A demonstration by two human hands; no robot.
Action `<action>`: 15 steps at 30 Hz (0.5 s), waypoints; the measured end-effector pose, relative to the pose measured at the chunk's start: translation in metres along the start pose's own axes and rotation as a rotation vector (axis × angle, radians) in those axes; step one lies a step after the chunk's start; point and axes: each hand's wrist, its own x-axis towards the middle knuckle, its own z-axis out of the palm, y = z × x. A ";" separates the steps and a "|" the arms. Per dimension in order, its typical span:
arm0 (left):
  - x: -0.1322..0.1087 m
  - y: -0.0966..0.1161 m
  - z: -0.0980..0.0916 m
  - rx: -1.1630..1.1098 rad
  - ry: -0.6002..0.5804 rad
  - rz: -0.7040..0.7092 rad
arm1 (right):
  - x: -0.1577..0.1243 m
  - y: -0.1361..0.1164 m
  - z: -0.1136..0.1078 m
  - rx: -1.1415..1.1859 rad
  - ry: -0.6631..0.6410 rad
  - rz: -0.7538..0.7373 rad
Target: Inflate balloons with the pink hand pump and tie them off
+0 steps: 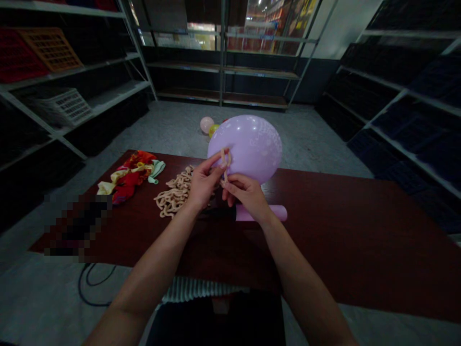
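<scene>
An inflated purple balloon (248, 149) with a pale print stands over the table, just beyond my hands. Between my fingers a beige cord (225, 158) forms a loop against the balloon's near left side. My left hand (206, 182) pinches this cord with thumb and forefinger. Lower down, the fingers of my right hand (248, 194) are closed on the cord too; the balloon's neck is hidden behind them. A heap of beige cord (173, 197) lies beside my left wrist. Beneath my right hand rests a pink cylinder (279, 212) with a black part.
Uninflated balloons (131, 175) in several colours lie on the left of the dark red table (342, 230). Beyond it, a pink balloon (206, 125) and a yellow balloon (213, 129) are on the floor. Shelves (259, 72) surround the space; a black cable (84, 288) hangs at lower left.
</scene>
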 end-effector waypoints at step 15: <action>-0.006 -0.002 0.022 -0.297 0.170 -0.104 | 0.001 0.008 0.007 0.053 0.253 -0.148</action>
